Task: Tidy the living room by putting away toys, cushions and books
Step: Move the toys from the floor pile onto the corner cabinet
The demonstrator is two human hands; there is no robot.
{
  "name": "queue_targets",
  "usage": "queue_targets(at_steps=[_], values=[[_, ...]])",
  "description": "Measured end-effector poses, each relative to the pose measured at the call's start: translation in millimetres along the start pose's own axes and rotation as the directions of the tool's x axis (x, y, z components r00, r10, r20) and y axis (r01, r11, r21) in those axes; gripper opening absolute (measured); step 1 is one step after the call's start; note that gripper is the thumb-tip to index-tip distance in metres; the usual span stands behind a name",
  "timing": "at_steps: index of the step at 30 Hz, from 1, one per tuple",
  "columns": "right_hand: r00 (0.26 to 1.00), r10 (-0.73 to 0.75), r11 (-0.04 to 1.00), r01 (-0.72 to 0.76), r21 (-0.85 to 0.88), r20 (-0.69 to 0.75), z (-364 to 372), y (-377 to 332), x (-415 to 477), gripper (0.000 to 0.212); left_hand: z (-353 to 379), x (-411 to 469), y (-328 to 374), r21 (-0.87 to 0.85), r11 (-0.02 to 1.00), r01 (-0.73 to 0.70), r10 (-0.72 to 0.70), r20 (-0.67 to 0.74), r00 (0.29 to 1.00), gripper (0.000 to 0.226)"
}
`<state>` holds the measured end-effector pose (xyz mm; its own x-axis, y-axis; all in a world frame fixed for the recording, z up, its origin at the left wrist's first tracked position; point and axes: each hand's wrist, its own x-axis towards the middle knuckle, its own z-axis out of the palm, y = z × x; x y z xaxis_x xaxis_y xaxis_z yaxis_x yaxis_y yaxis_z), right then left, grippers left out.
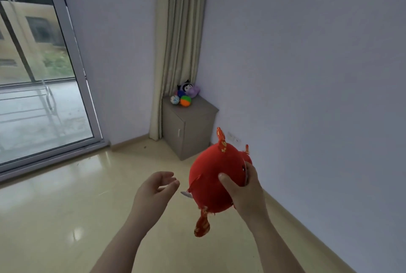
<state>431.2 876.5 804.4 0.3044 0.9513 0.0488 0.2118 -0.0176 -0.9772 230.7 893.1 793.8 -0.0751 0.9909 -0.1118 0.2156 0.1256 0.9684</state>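
Gripping the red plush toy [214, 181], the right hand [246, 191] is likely carrying it toward the grey cabinet [193, 127], where other toys [185, 94] are sitting. The left hand [153, 189] is hanging loosely spread, empty.

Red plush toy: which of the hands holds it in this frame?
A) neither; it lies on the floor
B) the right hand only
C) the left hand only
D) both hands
B: the right hand grips the red plush toy in the air, while the left hand is open beside it and does not touch it.
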Motion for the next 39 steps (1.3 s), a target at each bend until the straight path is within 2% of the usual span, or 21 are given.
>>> queue_targets(at_steps=[10, 15, 23, 27, 39], values=[[0.997, 0.03, 1.0, -0.03, -0.003, -0.073, 22, -5, 147, 0.055, 25, 162, 34, 0.077, 0.995, -0.059, 0.055, 0.065, 0.996, 0.021], [0.993, 0.046, 0.999, -0.045, 0.014, -0.11, 24, 3, 223, 0.051, 51, 237, 43, 0.088, 0.994, -0.065, 0.056, 0.102, 0.993, 0.021], [0.994, 0.055, 0.998, -0.052, 0.029, -0.099, 19, 21, 368, 0.052, 106, 372, 70, 0.12, 0.988, -0.092, 0.086, 0.055, 0.995, 0.023], [0.993, 0.065, 0.998, -0.066, -0.002, -0.097, 14, 24, 449, 0.062, 137, 439, 88, 0.115, 0.989, -0.092, 0.088, 0.034, 0.996, 0.023], [0.987, 0.13, 0.991, -0.132, -0.016, -0.095, 45, 59, 631, 0.07, 183, 617, 94, 0.151, 0.987, -0.053, 0.044, 0.063, 0.997, 0.023]])
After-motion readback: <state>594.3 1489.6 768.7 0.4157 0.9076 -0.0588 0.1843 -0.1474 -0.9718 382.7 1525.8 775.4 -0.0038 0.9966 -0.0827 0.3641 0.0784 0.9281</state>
